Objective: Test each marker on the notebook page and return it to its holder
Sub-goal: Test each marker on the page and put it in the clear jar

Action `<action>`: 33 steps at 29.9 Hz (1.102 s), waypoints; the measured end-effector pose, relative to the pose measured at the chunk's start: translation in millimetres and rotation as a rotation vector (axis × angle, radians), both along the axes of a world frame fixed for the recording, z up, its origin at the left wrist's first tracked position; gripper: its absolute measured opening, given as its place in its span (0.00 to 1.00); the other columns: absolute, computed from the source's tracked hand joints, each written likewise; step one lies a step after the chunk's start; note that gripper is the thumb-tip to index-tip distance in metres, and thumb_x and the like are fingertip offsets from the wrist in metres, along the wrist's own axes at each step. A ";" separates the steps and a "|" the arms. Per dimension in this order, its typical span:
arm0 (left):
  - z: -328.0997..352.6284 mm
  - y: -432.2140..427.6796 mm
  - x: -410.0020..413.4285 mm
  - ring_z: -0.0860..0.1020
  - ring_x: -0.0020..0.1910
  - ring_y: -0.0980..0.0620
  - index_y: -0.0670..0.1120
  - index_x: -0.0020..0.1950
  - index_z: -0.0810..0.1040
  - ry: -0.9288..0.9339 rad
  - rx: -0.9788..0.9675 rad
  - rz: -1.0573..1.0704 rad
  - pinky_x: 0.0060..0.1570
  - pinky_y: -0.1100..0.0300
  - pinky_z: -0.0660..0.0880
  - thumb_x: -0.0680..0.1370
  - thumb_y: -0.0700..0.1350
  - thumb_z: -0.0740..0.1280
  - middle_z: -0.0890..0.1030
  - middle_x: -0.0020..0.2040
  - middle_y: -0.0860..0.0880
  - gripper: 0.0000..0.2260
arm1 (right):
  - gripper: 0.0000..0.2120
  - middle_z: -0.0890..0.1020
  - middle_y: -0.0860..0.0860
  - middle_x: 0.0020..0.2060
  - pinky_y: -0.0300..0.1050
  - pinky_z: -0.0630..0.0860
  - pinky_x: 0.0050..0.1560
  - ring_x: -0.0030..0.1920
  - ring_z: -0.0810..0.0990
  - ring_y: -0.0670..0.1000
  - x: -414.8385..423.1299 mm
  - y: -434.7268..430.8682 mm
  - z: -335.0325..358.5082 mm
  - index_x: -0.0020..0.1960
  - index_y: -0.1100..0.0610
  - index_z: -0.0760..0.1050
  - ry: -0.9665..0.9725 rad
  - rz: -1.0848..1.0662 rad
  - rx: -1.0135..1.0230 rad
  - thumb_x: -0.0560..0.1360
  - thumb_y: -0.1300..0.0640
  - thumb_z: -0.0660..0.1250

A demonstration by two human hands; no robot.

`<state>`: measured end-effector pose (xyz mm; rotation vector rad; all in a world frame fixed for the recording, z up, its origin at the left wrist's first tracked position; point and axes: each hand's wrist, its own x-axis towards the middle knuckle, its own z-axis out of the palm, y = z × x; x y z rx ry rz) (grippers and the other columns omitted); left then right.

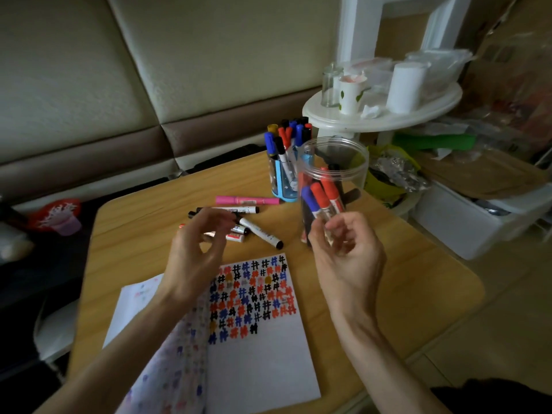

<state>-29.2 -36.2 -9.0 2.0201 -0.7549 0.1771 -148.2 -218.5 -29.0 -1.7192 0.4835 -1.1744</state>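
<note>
My right hand (349,258) is in the middle right of the frame, lifted above the bench (418,279). Its fingers are curled round a bunch of markers (321,201). I count three: one has a blue cap and two have red caps. The caps point up and to the left. They sit right in front of the clear jar (360,162), which stands just behind my right hand. There are dark markers inside the jar.

My left hand (194,255) is in the middle of the frame, to the left of my right hand and apart from it. Its fingers are bent loosely and I see nothing in them. It is a little blurry. It hangs over the loose markers (263,234) that lie on the bench. Just behind them lie a black marker (230,209) and a pink marker (248,200).

The blue holder (280,186) stands at the back of the bench, just left of the clear jar. It is full of markers standing up.

The notebook (260,363) lies open at the bottom of the frame, under and between my arms. The top of its page is full of little marks (254,294) in red, blue and black. The bottom of the page is white.
</note>
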 end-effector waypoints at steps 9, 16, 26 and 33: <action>-19.8 51.8 -19.3 0.81 0.56 0.57 0.47 0.58 0.81 0.091 -0.014 -0.020 0.51 0.70 0.76 0.80 0.33 0.67 0.84 0.53 0.55 0.11 | 0.15 0.84 0.43 0.42 0.33 0.77 0.38 0.40 0.83 0.40 35.3 16.7 -26.6 0.58 0.53 0.81 0.320 0.280 -0.031 0.73 0.54 0.79; -15.8 69.6 -31.6 0.82 0.54 0.54 0.47 0.56 0.81 0.114 -0.049 -0.039 0.49 0.68 0.77 0.81 0.34 0.66 0.84 0.52 0.55 0.11 | 0.20 0.82 0.44 0.37 0.30 0.70 0.32 0.35 0.80 0.39 52.2 23.6 -31.1 0.65 0.55 0.80 0.565 0.205 -0.169 0.77 0.48 0.75; -13.6 86.0 -40.3 0.83 0.52 0.59 0.48 0.57 0.81 0.134 -0.016 -0.024 0.48 0.69 0.78 0.81 0.37 0.68 0.84 0.53 0.57 0.09 | 0.10 0.80 0.45 0.35 0.28 0.71 0.29 0.31 0.77 0.39 55.2 35.7 -21.1 0.58 0.55 0.81 0.498 0.114 -0.242 0.80 0.53 0.71; -14.8 87.8 -33.6 0.82 0.56 0.62 0.56 0.75 0.65 0.246 -0.017 -0.039 0.53 0.62 0.82 0.77 0.56 0.67 0.76 0.63 0.59 0.26 | 0.07 0.83 0.49 0.41 0.39 0.76 0.31 0.35 0.81 0.50 24.6 35.8 -12.1 0.56 0.57 0.81 0.217 0.523 -0.068 0.80 0.56 0.71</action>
